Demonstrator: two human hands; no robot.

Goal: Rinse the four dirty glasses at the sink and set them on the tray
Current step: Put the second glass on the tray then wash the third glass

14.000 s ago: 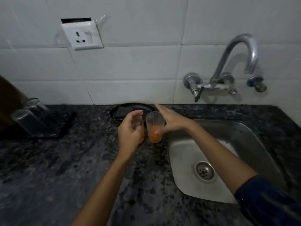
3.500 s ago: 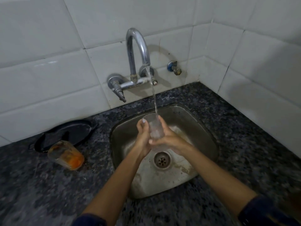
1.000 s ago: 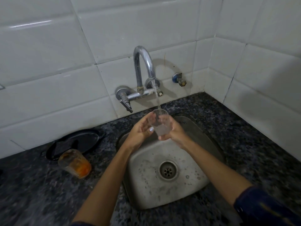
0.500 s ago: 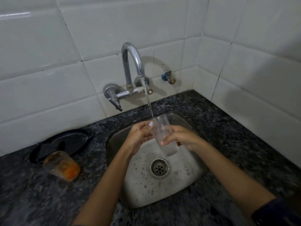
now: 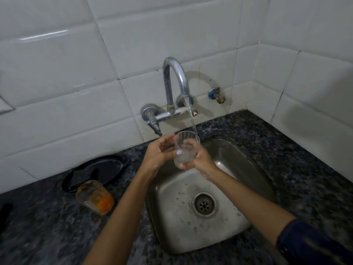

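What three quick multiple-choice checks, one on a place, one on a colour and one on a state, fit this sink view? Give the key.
1. Where does the dirty glass stand?
A. In the sink
B. On the counter left of the sink
C. On the tap

2. What colour is the residue in it?
A. Orange
B. Green
C. Blue

3. What is the tap doing?
A. Off
B. Dripping onto the counter
C. Running into the held glass

Key: B, it stands on the counter by the dark tray; A, orange shows at its base; C, the stream meets the glass held by the left hand and right hand over the sink.
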